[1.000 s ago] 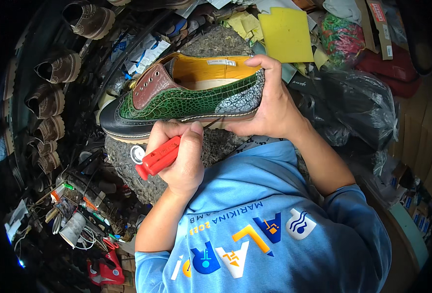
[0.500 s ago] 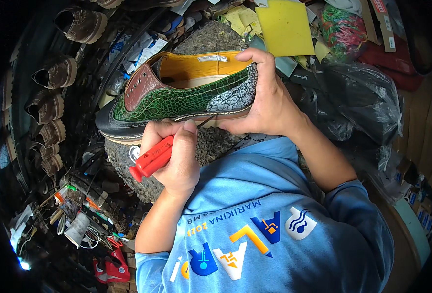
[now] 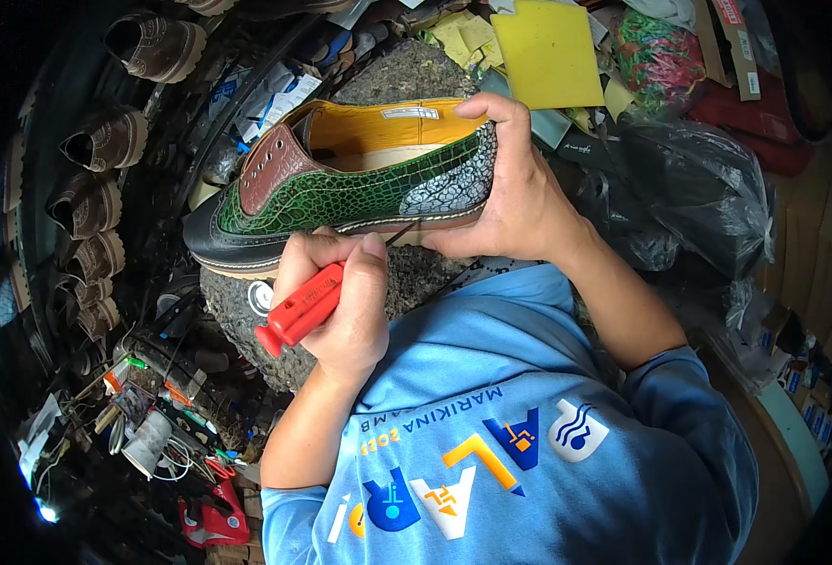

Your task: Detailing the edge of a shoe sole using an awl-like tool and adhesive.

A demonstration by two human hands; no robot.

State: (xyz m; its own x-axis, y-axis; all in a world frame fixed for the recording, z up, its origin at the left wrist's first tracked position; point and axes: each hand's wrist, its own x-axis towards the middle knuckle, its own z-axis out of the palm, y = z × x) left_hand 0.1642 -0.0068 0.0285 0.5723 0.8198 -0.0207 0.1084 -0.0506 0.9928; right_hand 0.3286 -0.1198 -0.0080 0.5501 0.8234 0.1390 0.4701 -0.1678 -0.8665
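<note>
A lace-up shoe (image 3: 341, 198) with green crocodile-pattern sides, a black toe and a yellow lining lies on its side across a rough grey stone block (image 3: 407, 80), toe to the left. My right hand (image 3: 510, 188) clasps its heel, thumb over the collar and fingers under the sole. In my left hand (image 3: 341, 301) is a red-handled awl (image 3: 305, 303), gripped in a fist with the thumb along the handle. Its thin dark shaft slants up to the right, and the tip meets the stitched sole edge below the heel patch. Whether the tip has entered is too small to tell.
Several brown shoes (image 3: 105, 141) line a rack at the left. A yellow sheet (image 3: 548, 56) and scraps lie beyond the block, black plastic bags (image 3: 689, 188) to the right. A white cup (image 3: 150, 443) and loose tools clutter the lower left.
The awl's handle has shifted slightly right and tilted a little steeper, turning with my left hand. The shoe and my right hand stay almost where they were.
</note>
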